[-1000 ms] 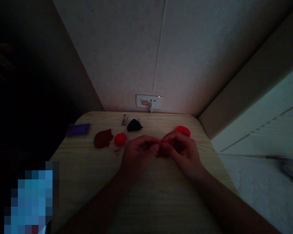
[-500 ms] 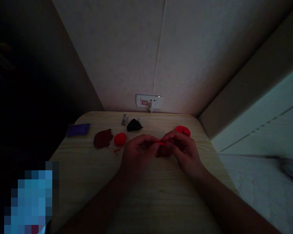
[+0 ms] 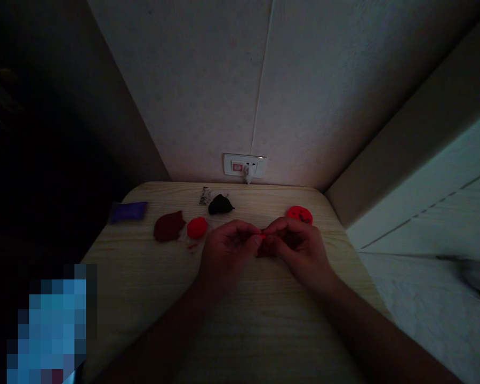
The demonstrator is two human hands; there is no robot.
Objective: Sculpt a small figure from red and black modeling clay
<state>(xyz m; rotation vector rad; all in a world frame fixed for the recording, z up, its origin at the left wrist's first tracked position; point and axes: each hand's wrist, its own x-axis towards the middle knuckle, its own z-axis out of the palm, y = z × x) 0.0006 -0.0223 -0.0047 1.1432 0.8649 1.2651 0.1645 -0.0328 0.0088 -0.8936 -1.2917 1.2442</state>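
Observation:
Between my fingertips is a small bit of bright red modelling clay [image 3: 263,236], mostly covered by the fingers. My left hand [image 3: 230,253] pinches it from the left, thumb against forefinger. From the other side my right hand [image 3: 300,250] pinches the same bit. Just beneath, on the table, lies a dark red clay piece [image 3: 267,250], partly hidden by the right hand. A red clay ball [image 3: 197,228] sits left of my left hand, beside a flattened brown-red clay lump [image 3: 168,226]. Beyond my right hand rests a flat red clay disc [image 3: 300,214] with dark marks.
A black clay lump [image 3: 220,205] lies near the back of the wooden table [image 3: 240,330], by a black-smudged wrapper [image 3: 205,196]. A purple packet [image 3: 128,212] sits at the left edge. Behind, the wall carries a socket [image 3: 245,166] with a plug in it.
My right fingertips have come closer to the left ones, and less of the red clay shows between them. The things on the table have stayed in place.

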